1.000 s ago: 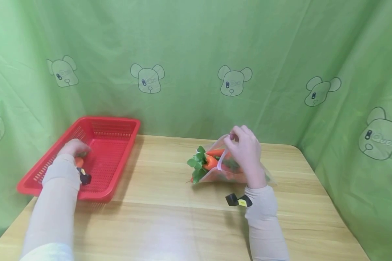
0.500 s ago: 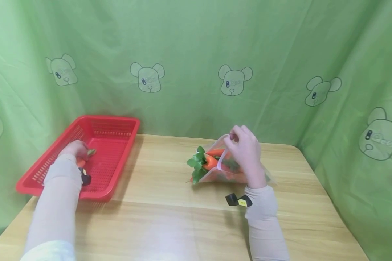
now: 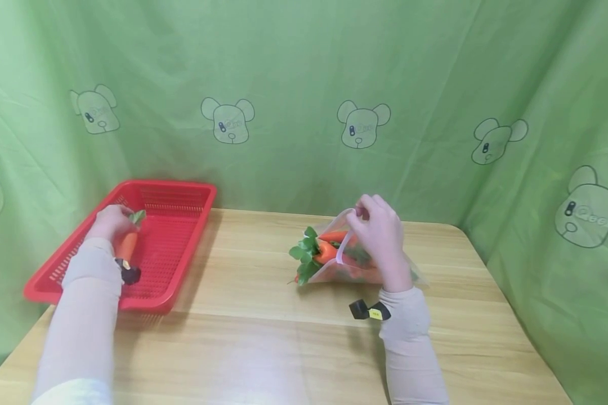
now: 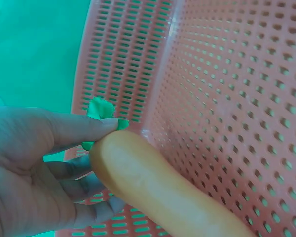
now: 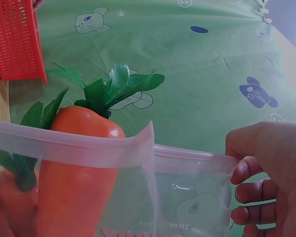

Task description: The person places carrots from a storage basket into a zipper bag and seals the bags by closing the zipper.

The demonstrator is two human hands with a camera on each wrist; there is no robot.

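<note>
My left hand (image 3: pixel 111 222) is inside a red slotted plastic basket (image 3: pixel 170 184) at the left of the table. It grips an orange carrot (image 3: pixel 128 246) by its top end, close to the green leaves (image 4: pixel 101 109). The thumb lies on top and the fingers curl beneath, seen in the left wrist view. At the right, my right hand (image 3: pixel 381 228) pinches the upper edge of a clear plastic bag (image 5: pixel 89 153) and keeps its mouth parted. Leafy carrots (image 3: pixel 325 253) lie in the bag, their tops pointing out to the left.
Wooden table (image 3: pixel 243 270) spans between the basket and the bag. A green curtain (image 3: pixel 294 163) with bear-head prints hangs close behind and on both sides. A small black device (image 3: pixel 370 311) is worn at my right wrist.
My left hand has shifted slightly up and away in the basket, and more of the carrot shows under it now. The right hand and the bag have stayed put.
</note>
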